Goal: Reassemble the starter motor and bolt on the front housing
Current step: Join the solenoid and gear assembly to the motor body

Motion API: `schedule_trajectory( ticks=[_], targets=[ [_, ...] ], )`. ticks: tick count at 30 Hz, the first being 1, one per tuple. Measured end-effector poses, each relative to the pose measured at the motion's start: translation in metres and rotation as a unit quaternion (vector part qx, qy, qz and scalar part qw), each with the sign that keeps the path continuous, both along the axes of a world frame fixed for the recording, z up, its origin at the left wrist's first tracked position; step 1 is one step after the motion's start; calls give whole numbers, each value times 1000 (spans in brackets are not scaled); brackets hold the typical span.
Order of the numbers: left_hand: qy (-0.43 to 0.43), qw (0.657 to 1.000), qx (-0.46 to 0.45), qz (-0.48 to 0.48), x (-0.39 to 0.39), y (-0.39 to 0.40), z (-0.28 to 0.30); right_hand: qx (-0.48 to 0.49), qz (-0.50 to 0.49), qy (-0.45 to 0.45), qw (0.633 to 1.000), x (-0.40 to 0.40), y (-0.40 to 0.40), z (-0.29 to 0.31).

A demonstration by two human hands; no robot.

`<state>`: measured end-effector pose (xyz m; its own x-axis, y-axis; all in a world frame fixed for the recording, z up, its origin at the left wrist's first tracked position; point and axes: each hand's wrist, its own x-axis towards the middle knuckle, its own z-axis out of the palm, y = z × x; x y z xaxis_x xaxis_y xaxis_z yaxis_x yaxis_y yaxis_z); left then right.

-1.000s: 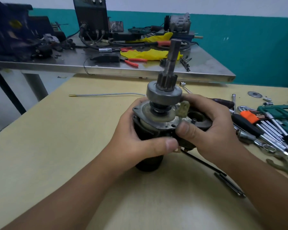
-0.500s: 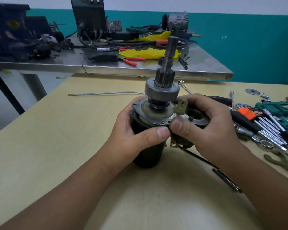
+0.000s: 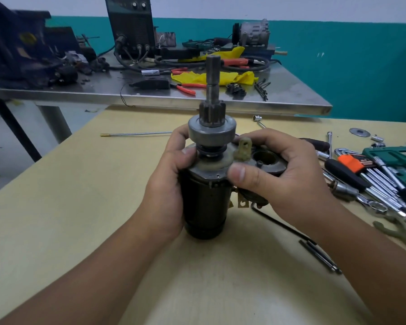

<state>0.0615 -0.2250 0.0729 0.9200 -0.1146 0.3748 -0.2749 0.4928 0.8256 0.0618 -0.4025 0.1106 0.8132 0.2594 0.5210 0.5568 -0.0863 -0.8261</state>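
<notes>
While the starter motor (image 3: 204, 202) stands upright on its rear end near the middle of a pale yellow desk (image 3: 56, 207), a person steadies it with both bare hands. The left hand (image 3: 167, 184) wraps the dark cylindrical body, fingers (image 3: 181, 139) curled behind it and the thumb pressed at the collar just below the drive gear (image 3: 212, 130), whose shaft (image 3: 212, 78) points straight up. The right hand (image 3: 284, 179) is clamped on the solenoid side of the unit, thumb on the flange rim, beside a pale plastic shift lever (image 3: 244, 148) (it sticks up between shaft and solenoid bore). Wrenches and hex keys (image 3: 370, 181) lie scattered at right; a cluttered steel bench (image 3: 291, 99) stands behind.
</notes>
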Motion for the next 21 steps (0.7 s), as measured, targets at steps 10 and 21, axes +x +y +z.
schedule_trajectory(
  ticks=[10,21],
  targets=[
    [2,999,22,49,2,-4,6,239,-51,49,969,-10,26,-26],
    [-7,998,-32,59,-3,-3,6,188,-19,40,981,-4,26,-14]
  ],
)
